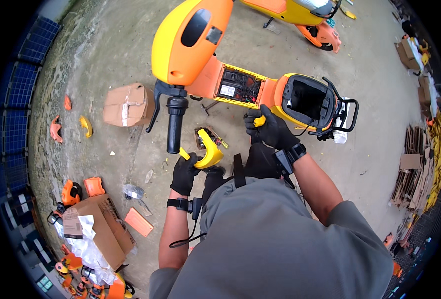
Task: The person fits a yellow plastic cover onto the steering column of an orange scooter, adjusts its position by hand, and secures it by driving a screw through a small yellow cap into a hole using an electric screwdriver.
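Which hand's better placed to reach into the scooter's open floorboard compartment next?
Right hand, probably: closer to the open floorboard compartment, though holding a small yellow piece. Left hand is farther, near the handlebar grip, holding a curved yellow part.

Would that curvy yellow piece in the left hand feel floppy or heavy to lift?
The curved yellow panel is probably stiff: its arch doesn't sag beyond the left hand. It looks thin, so likely light. Its smooth surface may be slippery.

The curved piece looks glossy plastic, the floor rough concrete.
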`<state>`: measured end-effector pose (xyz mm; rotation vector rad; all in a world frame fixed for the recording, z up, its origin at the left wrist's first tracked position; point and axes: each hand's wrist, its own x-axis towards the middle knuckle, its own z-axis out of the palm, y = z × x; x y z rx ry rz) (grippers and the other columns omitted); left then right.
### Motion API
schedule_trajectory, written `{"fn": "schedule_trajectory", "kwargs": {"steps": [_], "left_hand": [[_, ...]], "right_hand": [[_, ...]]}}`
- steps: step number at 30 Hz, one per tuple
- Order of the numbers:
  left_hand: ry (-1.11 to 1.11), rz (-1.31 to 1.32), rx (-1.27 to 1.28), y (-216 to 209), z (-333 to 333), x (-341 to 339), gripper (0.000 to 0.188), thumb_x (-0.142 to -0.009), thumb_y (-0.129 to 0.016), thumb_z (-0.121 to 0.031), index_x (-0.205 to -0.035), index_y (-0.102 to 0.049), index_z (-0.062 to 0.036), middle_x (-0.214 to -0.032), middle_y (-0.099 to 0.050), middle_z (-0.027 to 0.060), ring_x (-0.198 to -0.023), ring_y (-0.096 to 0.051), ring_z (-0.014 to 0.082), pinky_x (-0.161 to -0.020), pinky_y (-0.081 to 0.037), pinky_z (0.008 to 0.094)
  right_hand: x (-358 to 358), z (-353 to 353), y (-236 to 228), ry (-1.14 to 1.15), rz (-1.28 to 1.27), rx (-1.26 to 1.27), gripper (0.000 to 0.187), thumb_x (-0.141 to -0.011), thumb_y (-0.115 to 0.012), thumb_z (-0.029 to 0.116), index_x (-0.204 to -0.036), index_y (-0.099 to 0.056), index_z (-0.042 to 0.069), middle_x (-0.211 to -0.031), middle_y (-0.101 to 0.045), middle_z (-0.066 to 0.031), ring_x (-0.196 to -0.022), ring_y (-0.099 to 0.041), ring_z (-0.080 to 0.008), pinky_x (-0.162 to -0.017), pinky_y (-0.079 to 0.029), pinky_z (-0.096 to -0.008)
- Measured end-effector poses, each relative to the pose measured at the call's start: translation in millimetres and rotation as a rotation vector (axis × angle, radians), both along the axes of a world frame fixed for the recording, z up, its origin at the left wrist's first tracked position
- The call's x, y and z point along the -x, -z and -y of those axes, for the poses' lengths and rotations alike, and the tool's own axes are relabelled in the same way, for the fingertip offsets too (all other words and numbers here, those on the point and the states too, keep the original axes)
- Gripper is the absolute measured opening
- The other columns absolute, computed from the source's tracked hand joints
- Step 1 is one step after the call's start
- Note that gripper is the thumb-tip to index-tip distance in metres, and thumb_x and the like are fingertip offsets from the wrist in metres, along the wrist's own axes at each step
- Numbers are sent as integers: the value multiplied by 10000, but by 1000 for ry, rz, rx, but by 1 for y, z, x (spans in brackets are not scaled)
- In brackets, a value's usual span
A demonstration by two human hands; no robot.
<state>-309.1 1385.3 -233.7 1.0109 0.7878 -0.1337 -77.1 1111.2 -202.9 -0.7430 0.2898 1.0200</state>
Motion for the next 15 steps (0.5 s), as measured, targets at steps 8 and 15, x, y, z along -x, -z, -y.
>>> {"fn": "schedule_trajectory", "kwargs": {"steps": [8, 15], "left_hand": [[-11, -8, 25, 18, -28, 22, 297, -986, -686, -232, -1189, -618, -26, -1057, -694, 99, -953, -700, 203, -820, -589, 326], [-295, -68, 48, 48, -16, 25, 210, -1002, -642, -179, -1157, -624, -40, -1082, -661, 97, -1002, -693, 244, -879, -603, 390]], "right_hand": [[10, -29, -11, -214, 294, 198, 296, -1044, -629, 250, -1246, -606, 35, -1018, -645, -55, -919, -645, -141, -847, -568, -334], [-43, -45, 1, -444, 419, 350, 270, -1047, -609, 245, -1224, -631, 43, -963, -633, -24, -793, -608, -90, -696, -520, -257]]}}
